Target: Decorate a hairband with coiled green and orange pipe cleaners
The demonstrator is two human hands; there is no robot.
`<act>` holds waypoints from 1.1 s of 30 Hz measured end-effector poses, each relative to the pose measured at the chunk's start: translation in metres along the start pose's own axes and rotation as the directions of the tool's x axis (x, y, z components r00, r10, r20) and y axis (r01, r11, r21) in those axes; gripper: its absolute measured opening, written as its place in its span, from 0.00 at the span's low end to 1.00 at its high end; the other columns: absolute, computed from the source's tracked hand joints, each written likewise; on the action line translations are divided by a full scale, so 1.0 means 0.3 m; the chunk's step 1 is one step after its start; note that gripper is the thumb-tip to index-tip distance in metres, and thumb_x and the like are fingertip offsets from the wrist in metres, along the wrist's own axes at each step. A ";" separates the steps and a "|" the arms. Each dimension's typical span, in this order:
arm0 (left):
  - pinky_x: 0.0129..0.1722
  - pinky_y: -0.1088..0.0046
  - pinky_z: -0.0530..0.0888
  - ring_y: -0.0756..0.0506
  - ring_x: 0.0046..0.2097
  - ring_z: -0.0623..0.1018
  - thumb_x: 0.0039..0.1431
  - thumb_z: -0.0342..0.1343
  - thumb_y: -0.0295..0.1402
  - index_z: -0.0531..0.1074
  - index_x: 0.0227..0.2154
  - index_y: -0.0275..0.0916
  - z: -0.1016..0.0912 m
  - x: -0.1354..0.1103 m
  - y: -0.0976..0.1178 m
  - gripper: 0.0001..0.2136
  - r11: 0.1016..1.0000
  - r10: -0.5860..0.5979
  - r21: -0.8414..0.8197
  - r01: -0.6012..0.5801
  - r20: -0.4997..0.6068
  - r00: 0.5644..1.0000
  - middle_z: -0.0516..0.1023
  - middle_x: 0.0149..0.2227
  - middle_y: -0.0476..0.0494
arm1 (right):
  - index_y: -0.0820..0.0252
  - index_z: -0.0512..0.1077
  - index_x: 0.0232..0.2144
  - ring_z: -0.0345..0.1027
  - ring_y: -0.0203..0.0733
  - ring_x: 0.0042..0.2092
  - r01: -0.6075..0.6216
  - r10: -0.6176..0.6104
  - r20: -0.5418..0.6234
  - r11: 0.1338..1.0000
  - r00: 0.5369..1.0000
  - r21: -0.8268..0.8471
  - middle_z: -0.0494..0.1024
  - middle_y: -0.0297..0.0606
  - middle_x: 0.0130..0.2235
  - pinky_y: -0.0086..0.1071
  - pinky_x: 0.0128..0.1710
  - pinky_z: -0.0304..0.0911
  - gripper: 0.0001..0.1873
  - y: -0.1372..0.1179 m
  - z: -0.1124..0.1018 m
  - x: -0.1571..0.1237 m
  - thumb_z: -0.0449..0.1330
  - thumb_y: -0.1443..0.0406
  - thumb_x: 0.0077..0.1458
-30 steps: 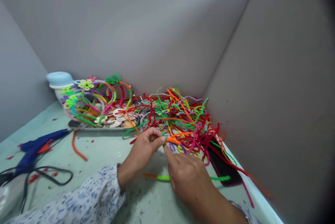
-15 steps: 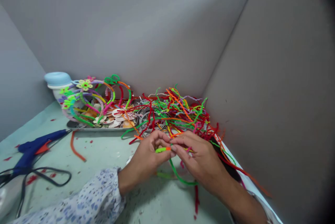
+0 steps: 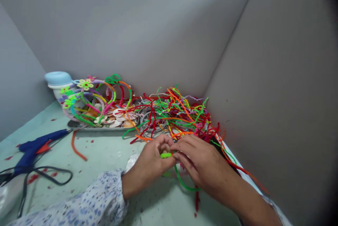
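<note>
My left hand [image 3: 151, 162] pinches a short lime-green pipe cleaner piece [image 3: 166, 155] between thumb and fingers. My right hand [image 3: 199, 160] meets it tip to tip, its thumb and fingers pressed together at the orange end beside the lime-green part. From beneath my right hand a green pipe cleaner [image 3: 185, 184] curves down and to the right. The exact spot where the fingertips join is partly hidden. Just beyond both hands lies a tangled heap of coloured pipe cleaners [image 3: 182, 109].
Headbands wrapped in pipe cleaner [image 3: 115, 95] stand on a metal tray [image 3: 97, 128] of shells. A blue glue gun [image 3: 42, 143] with a dark cord lies left, near an orange pipe cleaner piece [image 3: 76, 148]. A white bottle with blue lid [image 3: 58, 78] stands behind. Grey walls [image 3: 148, 35] enclose the table.
Both hands have shifted slightly down. The fingertips have closed further over the joined pieces, so less of the orange and green ends shows.
</note>
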State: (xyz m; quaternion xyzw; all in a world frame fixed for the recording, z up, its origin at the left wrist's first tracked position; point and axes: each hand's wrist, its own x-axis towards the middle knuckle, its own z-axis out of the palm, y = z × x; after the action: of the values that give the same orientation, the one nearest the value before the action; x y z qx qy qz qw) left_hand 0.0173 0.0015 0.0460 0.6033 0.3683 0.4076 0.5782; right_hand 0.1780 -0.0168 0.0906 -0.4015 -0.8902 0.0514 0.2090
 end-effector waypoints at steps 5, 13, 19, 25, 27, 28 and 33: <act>0.27 0.79 0.63 0.52 0.29 0.69 0.47 0.58 0.27 0.63 0.32 0.38 0.005 0.003 0.009 0.10 0.999 -0.027 -0.023 0.028 0.018 0.999 0.71 0.27 0.52 | 0.62 0.71 0.33 0.62 0.41 0.34 0.070 -0.068 0.019 0.986 0.998 -0.149 0.71 0.40 0.32 0.34 0.33 0.59 0.09 0.001 -0.013 -0.002 0.51 0.71 0.57; 0.31 0.76 0.65 0.50 0.31 0.70 0.42 0.56 0.22 0.65 0.29 0.37 0.001 0.025 0.042 0.10 0.996 0.078 0.035 -0.079 0.031 0.996 0.70 0.29 0.51 | 0.62 0.74 0.34 0.66 0.46 0.37 0.136 -0.134 0.026 0.952 0.991 -0.274 0.75 0.45 0.34 0.39 0.37 0.63 0.09 -0.040 0.015 0.045 0.54 0.72 0.54; 0.28 0.77 0.63 0.52 0.28 0.68 0.39 0.58 0.21 0.65 0.27 0.36 -0.043 0.054 0.029 0.10 0.999 0.040 0.000 -0.040 -0.012 0.999 0.69 0.26 0.53 | 0.58 0.68 0.46 0.67 0.41 0.44 0.108 -0.112 -0.002 0.968 0.994 -0.226 0.70 0.42 0.48 0.40 0.43 0.66 0.13 -0.021 0.002 0.115 0.53 0.62 0.60; 0.24 0.79 0.61 0.54 0.24 0.66 0.43 0.62 0.30 0.68 0.32 0.36 -0.089 0.066 0.014 0.12 0.992 -0.115 -0.066 0.112 -0.050 0.992 0.68 0.23 0.54 | 0.60 0.73 0.35 0.67 0.42 0.35 -0.137 0.112 -0.117 0.961 0.987 -0.240 0.74 0.40 0.33 0.33 0.33 0.61 0.07 0.025 -0.049 0.063 0.54 0.67 0.56; 0.25 0.78 0.62 0.53 0.26 0.67 0.43 0.63 0.32 0.69 0.33 0.36 -0.093 0.067 0.012 0.13 0.989 -0.129 -0.084 0.125 -0.045 0.991 0.70 0.25 0.52 | 0.59 0.73 0.29 0.67 0.39 0.31 -0.209 0.208 -0.023 0.960 0.978 -0.188 0.75 0.38 0.29 0.30 0.29 0.58 0.07 0.029 -0.037 0.030 0.55 0.66 0.55; 0.25 0.78 0.62 0.53 0.26 0.68 0.44 0.63 0.33 0.70 0.34 0.36 -0.094 0.067 0.012 0.13 0.987 -0.135 -0.094 0.131 -0.038 0.990 0.71 0.25 0.52 | 0.58 0.73 0.28 0.68 0.38 0.30 -0.228 0.235 0.024 0.960 0.972 -0.165 0.75 0.37 0.29 0.29 0.29 0.57 0.07 0.027 -0.026 0.018 0.56 0.65 0.55; 0.25 0.78 0.60 0.53 0.25 0.66 0.48 0.60 0.34 0.72 0.35 0.37 -0.093 0.063 0.016 0.10 0.987 -0.124 -0.103 0.122 -0.017 0.992 0.70 0.25 0.51 | 0.56 0.74 0.30 0.70 0.39 0.31 -0.284 0.293 0.072 0.952 0.953 -0.114 0.77 0.37 0.30 0.30 0.29 0.57 0.07 0.008 0.037 0.010 0.56 0.62 0.55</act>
State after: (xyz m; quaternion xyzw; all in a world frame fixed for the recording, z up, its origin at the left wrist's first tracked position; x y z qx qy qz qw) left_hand -0.0009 0.0294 0.0521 0.5445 0.3900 0.3964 0.6279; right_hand 0.1732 -0.0122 0.0809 -0.5349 -0.8317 0.0535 0.1389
